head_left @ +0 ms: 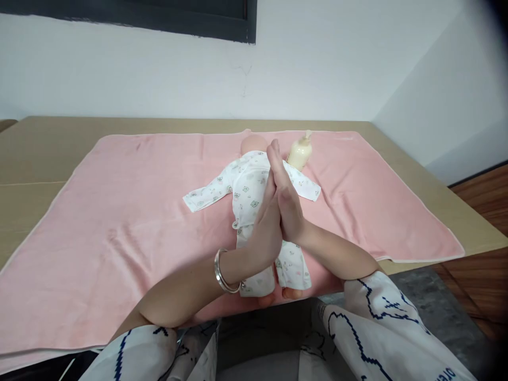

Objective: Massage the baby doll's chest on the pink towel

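A baby doll (248,190) in a white printed suit lies on its back on a pink towel (119,222), head toward the wall. Above its belly my left hand (266,227) and my right hand (286,197) are pressed flat together, palm to palm, fingers stretched out and pointing away from me. Nothing shows between the palms. A silver bangle (223,272) sits on my left wrist. Just beyond my fingertips, beside the doll's head, stands a cream pump bottle (300,151).
The towel covers a tan table (35,153) set against a white wall. The table's right edge drops to a wooden floor (482,211). A dark window frame (159,18) runs along the top. My white patterned sleeves (381,323) fill the lower edge.
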A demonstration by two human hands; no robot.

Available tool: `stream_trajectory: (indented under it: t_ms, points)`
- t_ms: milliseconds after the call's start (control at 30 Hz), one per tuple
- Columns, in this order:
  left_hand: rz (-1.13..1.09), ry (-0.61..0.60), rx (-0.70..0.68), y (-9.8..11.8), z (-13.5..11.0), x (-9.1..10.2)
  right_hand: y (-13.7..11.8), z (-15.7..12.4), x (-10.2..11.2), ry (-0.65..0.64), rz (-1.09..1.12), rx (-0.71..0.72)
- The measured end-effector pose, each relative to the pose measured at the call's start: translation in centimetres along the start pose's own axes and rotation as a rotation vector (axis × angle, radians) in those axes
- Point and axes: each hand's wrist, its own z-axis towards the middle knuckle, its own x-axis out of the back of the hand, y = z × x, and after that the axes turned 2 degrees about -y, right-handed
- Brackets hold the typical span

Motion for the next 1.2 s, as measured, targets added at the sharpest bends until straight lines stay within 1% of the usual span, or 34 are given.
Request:
stream_trajectory:
  t_ms: [67,100,200,267,333,400,500,600,700,767,900,1000,1067,1100,1200]
  points:
    - [0.046,-0.075,-0.054,-0.1,1.1,0.6,0.3,0.4,-0.1,0.031,-0.066,0.01]
    - [0.08,-0.078,-0.081,-0.2,2.0,1.1,0.5,0.6,-0.2,0.017,-0.09,-0.001]
    - [0.138,0.072,-0.095,-0.8,5.6,2.7,1.6,1.4,-1.0,-0.047,-0.1,-0.022]
    - [0.186,0.163,-0.094,-1.6,7.9,3.8,2.9,2.1,-1.5,-0.066,-0.081,0.003]
    - [0.279,0.222,-0.12,-2.8,9.8,4.9,4.6,2.8,-1.9,-0.078,-0.076,0.023]
    - [0.391,0.26,-0.172,-4.5,11.3,6.1,6.5,3.4,-2.1,-0.095,-0.114,0.024]
    - [0.558,0.243,-0.259,-7.5,12.8,7.6,9.0,3.9,-2.6,-0.158,-0.265,0.021]
    - [0.69,0.18,-0.322,-9.9,13.5,8.6,10.3,4.2,-2.9,-0.241,-0.418,0.03]
    - [0.72,0.157,-0.323,-11.2,13.4,9.0,10.8,4.5,-2.6,-0.273,-0.479,0.017]
    - [0.718,0.162,-0.315,-11.5,13.3,9.0,11.2,4.9,-2.0,-0.264,-0.489,-0.028]
    - [0.73,0.159,-0.327,-11.5,13.1,8.9,12.7,5.5,-0.8,-0.207,-0.492,-0.198]
    - [0.735,0.159,-0.333,-11.6,13.0,8.9,12.7,5.3,-1.1,-0.182,-0.571,-0.256]
    - [0.725,0.165,-0.338,-11.7,13.1,9.0,11.9,4.9,-1.9,-0.172,-0.64,-0.24]
    - [0.72,0.167,-0.343,-11.7,13.1,9.0,11.4,4.6,-2.2,-0.179,-0.658,-0.202]
    - [0.719,0.168,-0.369,-11.9,13.2,9.0,10.5,4.2,-2.7,-0.26,-0.629,-0.032]
